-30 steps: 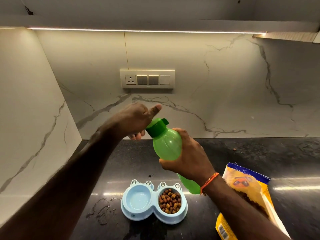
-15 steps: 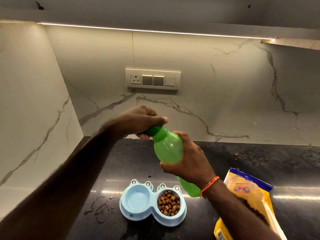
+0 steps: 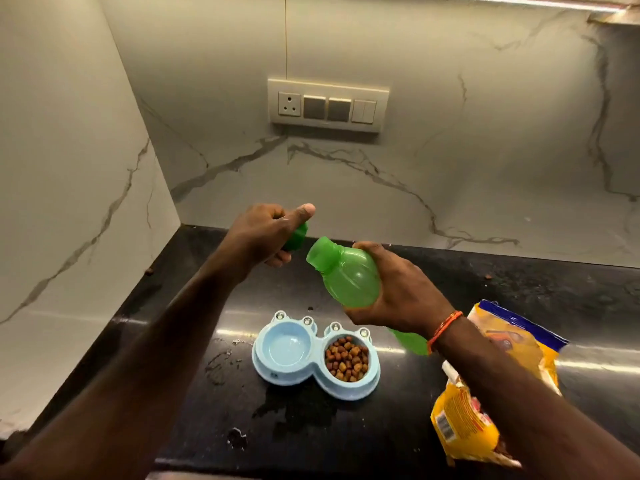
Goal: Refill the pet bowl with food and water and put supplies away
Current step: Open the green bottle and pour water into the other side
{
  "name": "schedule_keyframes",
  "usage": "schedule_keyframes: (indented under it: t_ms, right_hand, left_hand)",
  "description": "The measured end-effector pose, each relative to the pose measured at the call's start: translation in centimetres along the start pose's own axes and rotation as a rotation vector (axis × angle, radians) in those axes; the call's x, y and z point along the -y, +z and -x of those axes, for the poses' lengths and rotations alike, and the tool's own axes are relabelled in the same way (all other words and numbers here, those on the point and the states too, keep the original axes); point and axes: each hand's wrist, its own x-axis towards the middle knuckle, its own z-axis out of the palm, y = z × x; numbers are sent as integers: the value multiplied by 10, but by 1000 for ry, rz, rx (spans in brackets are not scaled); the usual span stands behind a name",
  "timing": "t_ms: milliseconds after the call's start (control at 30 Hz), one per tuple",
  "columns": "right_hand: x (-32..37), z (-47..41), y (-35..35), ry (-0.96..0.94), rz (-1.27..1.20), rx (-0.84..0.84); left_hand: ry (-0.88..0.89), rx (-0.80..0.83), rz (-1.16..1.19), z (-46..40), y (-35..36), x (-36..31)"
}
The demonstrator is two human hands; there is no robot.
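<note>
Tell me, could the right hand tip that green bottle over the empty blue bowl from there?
Probably yes: the right hand holds the uncapped bottle above the bowl, nothing between.

**Room to move over the counter**

The black counter [image 3: 485,289] has open space at the back, between the wall and the blue double bowl [image 3: 315,358]. The bowl sits in the middle, so a hand must go over it or around it. Wet spots lie just left of the bowl and in front of it. The yellow food bag [image 3: 485,420] blocks the right front side. On the left, a side wall [image 3: 69,168] closes the corner. The green bottle [image 3: 346,278] and both arms fill the air above the bowl. Far right, behind the bag, the counter is open.
</note>
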Motion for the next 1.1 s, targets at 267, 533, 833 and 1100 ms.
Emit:
schedule_keyframes:
  t_ms: [267, 533, 833, 1100]
  right_hand:
    - [-20, -2, 26, 4, 114, 223]
    - [-26, -1, 47, 8, 179, 352]
    - [-29, 0, 59, -26, 268, 446]
    - [-29, -5, 57, -42, 327, 486]
  left_hand:
    - [-162, -114, 11, 24, 16, 89]
    - [-225, -148, 51, 35, 29, 119]
    - [-257, -161, 96, 35, 34, 130]
    - [-289, -140, 115, 33, 38, 135]
